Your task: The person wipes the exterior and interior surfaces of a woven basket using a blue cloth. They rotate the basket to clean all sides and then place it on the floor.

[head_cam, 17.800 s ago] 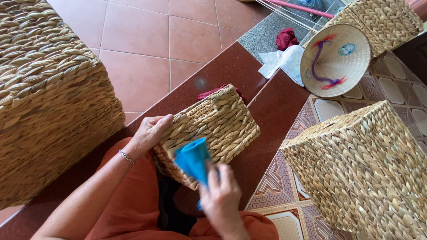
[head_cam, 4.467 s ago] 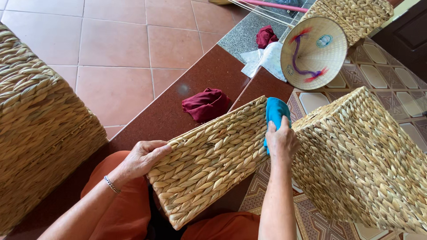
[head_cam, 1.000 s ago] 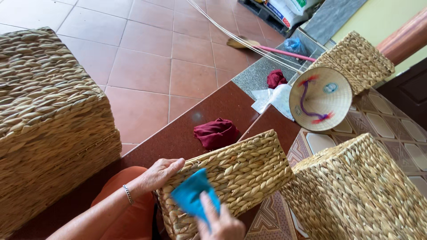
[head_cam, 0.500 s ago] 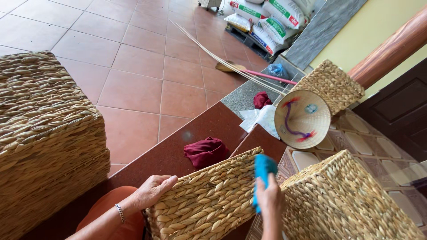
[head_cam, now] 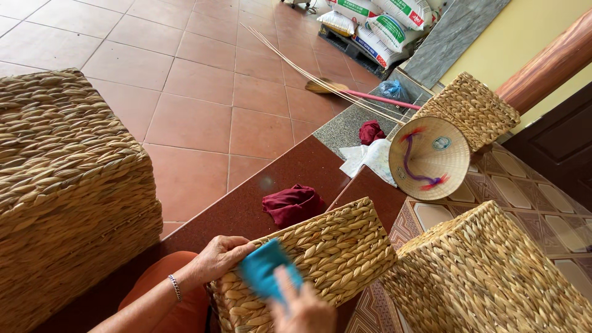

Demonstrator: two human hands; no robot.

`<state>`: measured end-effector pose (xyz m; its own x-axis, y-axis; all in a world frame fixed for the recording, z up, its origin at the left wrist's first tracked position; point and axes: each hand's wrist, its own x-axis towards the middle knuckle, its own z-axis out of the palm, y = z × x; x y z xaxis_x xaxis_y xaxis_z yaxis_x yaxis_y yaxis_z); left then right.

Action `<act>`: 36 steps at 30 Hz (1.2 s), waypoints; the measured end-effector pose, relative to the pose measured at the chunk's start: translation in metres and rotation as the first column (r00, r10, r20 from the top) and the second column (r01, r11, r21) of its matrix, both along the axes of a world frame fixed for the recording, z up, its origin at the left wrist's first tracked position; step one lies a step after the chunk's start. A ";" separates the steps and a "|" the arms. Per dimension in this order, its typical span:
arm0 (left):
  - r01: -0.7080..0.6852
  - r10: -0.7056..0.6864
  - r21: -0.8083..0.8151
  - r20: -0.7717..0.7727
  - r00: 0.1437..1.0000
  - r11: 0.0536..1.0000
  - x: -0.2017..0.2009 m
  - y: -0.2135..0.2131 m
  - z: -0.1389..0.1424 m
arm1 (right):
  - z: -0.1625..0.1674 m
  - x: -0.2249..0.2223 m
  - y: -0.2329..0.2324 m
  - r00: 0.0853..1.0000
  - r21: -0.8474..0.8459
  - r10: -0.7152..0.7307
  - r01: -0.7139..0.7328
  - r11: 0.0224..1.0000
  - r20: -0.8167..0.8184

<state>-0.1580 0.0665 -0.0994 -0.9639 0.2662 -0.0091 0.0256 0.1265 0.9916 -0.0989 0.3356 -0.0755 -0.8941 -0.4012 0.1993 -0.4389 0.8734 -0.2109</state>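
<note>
Back across the basket (head_cam: 308,265) comes the blue cloth (head_cam: 266,276), swept from the far right edge half a second ago to the near left corner at lower centre, a sign the wiping is working over the woven face. Two larger baskets flank it, one at left (head_cam: 68,185), one at lower right (head_cam: 487,271). Left hand (head_cam: 219,258) is curled over the rim, steadying it. Right hand (head_cam: 302,308), blurred, is closed on the cloth, pressing it down.

White sacks (head_cam: 382,21) with green and red print, stacked on a pallet, top edge, far floor
</note>
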 end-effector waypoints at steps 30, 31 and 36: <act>-0.038 0.010 0.165 0.168 0.986 0.986 0.005 0.001 -0.017 | -0.023 0.063 0.066 0.971 -0.159 -0.238 0.230 0.960 -0.028; -0.024 -0.003 0.155 0.173 0.985 0.988 0.006 0.001 -0.015 | -0.019 0.050 0.082 0.937 -0.164 -0.345 0.334 0.928 -0.045; -0.033 0.027 0.030 0.178 0.984 0.999 0.011 0.002 -0.004 | 0.007 -0.042 0.167 0.704 -0.093 -0.702 0.710 0.698 0.113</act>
<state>-0.1465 0.0682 -0.1033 -0.9554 0.2401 -0.1722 -0.1543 0.0915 0.9838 -0.1406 0.5022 -0.0688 -0.9168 0.3764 0.1336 0.3145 0.8865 -0.3394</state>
